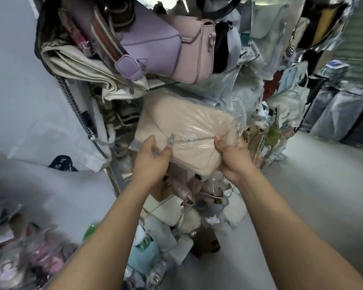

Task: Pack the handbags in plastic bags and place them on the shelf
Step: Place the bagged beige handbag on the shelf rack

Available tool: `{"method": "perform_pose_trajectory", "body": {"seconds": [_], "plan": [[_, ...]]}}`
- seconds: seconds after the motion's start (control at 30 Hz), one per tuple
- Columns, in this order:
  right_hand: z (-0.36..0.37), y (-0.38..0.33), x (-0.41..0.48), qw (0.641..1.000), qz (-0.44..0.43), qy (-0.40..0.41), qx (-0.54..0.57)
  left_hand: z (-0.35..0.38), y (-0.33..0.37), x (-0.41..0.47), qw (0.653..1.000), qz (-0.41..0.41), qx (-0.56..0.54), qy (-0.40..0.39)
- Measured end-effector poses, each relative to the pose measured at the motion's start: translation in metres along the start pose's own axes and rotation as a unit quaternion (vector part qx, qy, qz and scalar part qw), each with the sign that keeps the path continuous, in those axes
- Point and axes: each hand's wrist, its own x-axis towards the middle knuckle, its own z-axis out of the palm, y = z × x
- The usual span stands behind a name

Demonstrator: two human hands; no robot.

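Note:
A beige handbag (pixel 182 126) wrapped in a clear plastic bag (pixel 237 120) is held up against the crowded shelf (pixel 113 176), at mid height. My left hand (pixel 153 158) grips its near left edge, thumb on top. At the near right corner, my right hand (pixel 233 155) clasps it with fingers underneath. The far end of the bag pushes in below a lilac handbag (pixel 149 49) and a pink handbag (pixel 195 53) on the level above.
A cream bag (pixel 88 70) and a chain strap (pixel 78 114) hang at the shelf's left. Several loose bags lie heaped on the floor (pixel 197 218) under my hands. Wrapped bags crowd the right racks (pixel 281 80). More packets sit at the lower left (pixel 29 258).

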Motion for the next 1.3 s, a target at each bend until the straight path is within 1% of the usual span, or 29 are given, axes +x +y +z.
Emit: {"method": "perform_pose_trajectory", "body": {"seconds": [0.07, 0.17, 0.27, 0.33, 0.4, 0.5, 0.57, 0.77, 0.87, 0.97, 1.1, 1.23, 1.3], "plan": [[0.010, 0.005, 0.023, 1.000, -0.004, 0.008, 0.002, 0.012, 0.004, 0.020, 0.999, 0.007, -0.018, -0.033], [0.023, 0.010, 0.056, 1.000, 0.006, 0.018, 0.006, 0.029, 0.013, 0.048, 0.997, -0.004, -0.052, -0.062], [0.033, 0.015, 0.082, 1.000, -0.011, 0.000, -0.001, 0.044, 0.023, 0.072, 0.994, -0.017, -0.078, -0.071], [0.038, 0.016, 0.093, 0.999, -0.030, -0.018, -0.022, 0.053, 0.025, 0.086, 0.994, -0.037, -0.072, -0.071], [0.040, 0.016, 0.099, 0.996, -0.055, -0.035, -0.061, 0.060, 0.025, 0.095, 0.993, -0.060, -0.063, -0.073], [0.041, 0.012, 0.106, 0.979, -0.092, -0.077, -0.163, 0.071, 0.024, 0.107, 0.990, -0.070, -0.090, -0.077], [0.041, 0.010, 0.108, 0.966, -0.097, -0.098, -0.218, 0.074, 0.023, 0.114, 0.990, -0.069, -0.095, -0.074], [0.041, 0.006, 0.114, 0.936, -0.098, -0.132, -0.310, 0.077, 0.015, 0.134, 0.987, -0.055, -0.138, -0.068], [0.042, 0.004, 0.113, 0.912, -0.123, -0.108, -0.377, 0.078, 0.008, 0.138, 0.987, -0.047, -0.144, -0.062], [0.044, 0.005, 0.110, 0.890, -0.151, -0.066, -0.425, 0.079, 0.004, 0.137, 0.991, -0.048, -0.120, -0.041], [0.037, 0.007, 0.106, 0.891, -0.136, -0.033, -0.432, 0.075, 0.009, 0.127, 0.995, -0.066, -0.080, -0.011], [0.024, 0.006, 0.093, 0.902, -0.141, -0.019, -0.408, 0.068, 0.012, 0.112, 0.994, -0.076, -0.080, 0.024], [0.019, 0.008, 0.083, 0.903, -0.145, -0.007, -0.403, 0.062, 0.011, 0.101, 0.994, -0.063, -0.080, 0.036]]}}
